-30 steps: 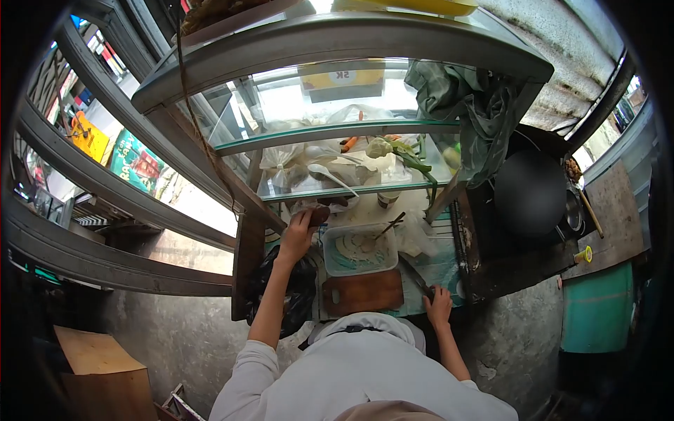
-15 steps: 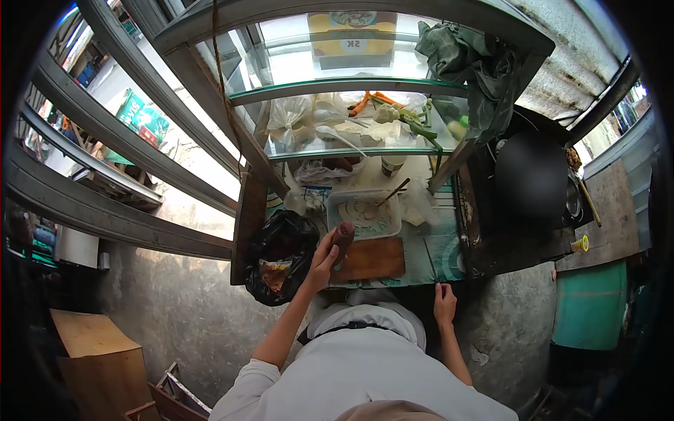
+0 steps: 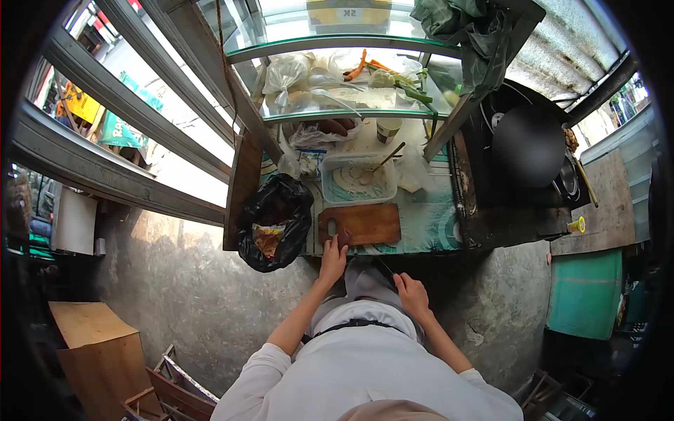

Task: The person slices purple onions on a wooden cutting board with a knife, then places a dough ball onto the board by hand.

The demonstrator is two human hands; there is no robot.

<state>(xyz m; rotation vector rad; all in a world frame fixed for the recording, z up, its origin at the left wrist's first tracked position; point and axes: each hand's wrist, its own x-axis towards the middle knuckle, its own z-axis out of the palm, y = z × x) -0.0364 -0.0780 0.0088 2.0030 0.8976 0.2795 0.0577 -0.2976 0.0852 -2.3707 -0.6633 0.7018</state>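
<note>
My left hand (image 3: 333, 264) is closed around a reddish-brown sausage (image 3: 344, 239), at the near left edge of the wooden cutting board (image 3: 375, 223). Most of the sausage is hidden by my fingers. Low in front of my body, my right hand (image 3: 413, 293) grips a thin blade-like tool, apparently a knife (image 3: 384, 265), that points up and left toward the counter edge. Its handle is covered by the hand. Behind the board stands a clear plastic tub (image 3: 337, 201) with a pale batter-like mix and a spoon (image 3: 390, 156) leaning in it.
A black plastic bag (image 3: 291, 235) with a wrapper inside lies left of the board. Glass shelves (image 3: 337, 114) above hold carrots, greens and bags. A paper cup (image 3: 387, 130) stands behind the tub. To the right is a stove area with a blurred dark round shape (image 3: 530, 147).
My left hand has lowered the sausage from above the board to its near left edge. My right hand has moved left toward my body, and the thin blade now shows. The view has tilted down.
</note>
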